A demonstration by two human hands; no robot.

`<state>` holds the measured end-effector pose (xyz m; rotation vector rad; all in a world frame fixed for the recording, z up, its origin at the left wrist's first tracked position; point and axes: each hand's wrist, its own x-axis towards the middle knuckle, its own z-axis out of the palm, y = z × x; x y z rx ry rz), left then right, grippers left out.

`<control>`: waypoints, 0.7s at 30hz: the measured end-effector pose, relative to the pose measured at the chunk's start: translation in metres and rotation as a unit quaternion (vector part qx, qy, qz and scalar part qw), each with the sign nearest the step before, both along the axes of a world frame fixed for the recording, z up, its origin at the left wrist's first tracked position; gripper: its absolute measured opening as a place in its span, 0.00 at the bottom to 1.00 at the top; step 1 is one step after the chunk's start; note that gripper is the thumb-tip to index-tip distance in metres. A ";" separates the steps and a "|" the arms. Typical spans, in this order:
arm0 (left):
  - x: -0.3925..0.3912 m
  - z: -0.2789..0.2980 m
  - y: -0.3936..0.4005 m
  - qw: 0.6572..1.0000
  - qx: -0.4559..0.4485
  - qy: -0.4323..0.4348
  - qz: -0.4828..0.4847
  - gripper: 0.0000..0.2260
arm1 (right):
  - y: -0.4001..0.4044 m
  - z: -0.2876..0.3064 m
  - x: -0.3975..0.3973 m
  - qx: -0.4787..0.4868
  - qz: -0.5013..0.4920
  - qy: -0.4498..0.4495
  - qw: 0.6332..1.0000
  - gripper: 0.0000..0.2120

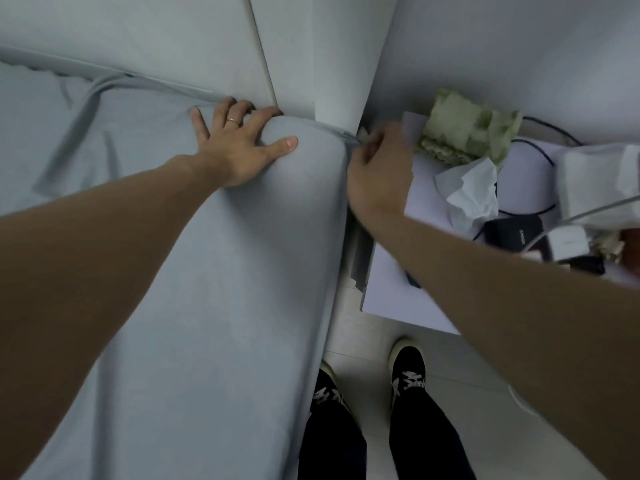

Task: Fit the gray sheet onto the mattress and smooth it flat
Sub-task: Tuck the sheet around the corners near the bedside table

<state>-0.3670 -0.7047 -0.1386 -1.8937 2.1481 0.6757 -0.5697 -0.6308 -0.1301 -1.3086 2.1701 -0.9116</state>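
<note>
The gray sheet (pixel 221 306) covers the mattress, whose rounded top corner lies by the padded headboard (pixel 156 39). My left hand (pixel 239 147) presses flat on that corner, fingers spread. My right hand (pixel 377 168) is at the mattress's side by the corner, fingers curled and pinching the sheet's edge, slightly blurred. A long fold (pixel 76 133) runs across the sheet on the left, and the fabric bunches along the headboard.
A white bedside table (pixel 398 299) stands right of the bed, holding a green cloth bundle (pixel 464 133), crumpled tissue (pixel 467 192), cables and dark and white devices (pixel 519 233). My feet in dark shoes (pixel 408 368) stand on the tiled floor in the narrow gap.
</note>
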 end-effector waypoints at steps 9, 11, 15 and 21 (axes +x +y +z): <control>0.083 0.022 0.055 0.979 -0.140 0.080 0.124 0.31 | -0.004 0.014 0.077 0.046 0.505 0.196 0.839 0.27; 0.114 0.023 0.069 0.978 -0.123 0.027 0.168 0.33 | -0.015 0.014 0.102 0.077 0.549 0.224 0.802 0.29; 0.167 0.023 0.096 0.971 -0.049 -0.061 0.224 0.41 | -0.026 0.010 0.157 0.059 0.592 0.255 0.762 0.33; 0.204 0.014 0.097 0.970 0.077 -0.018 0.231 0.53 | -0.054 0.007 0.241 0.024 0.612 0.284 0.738 0.34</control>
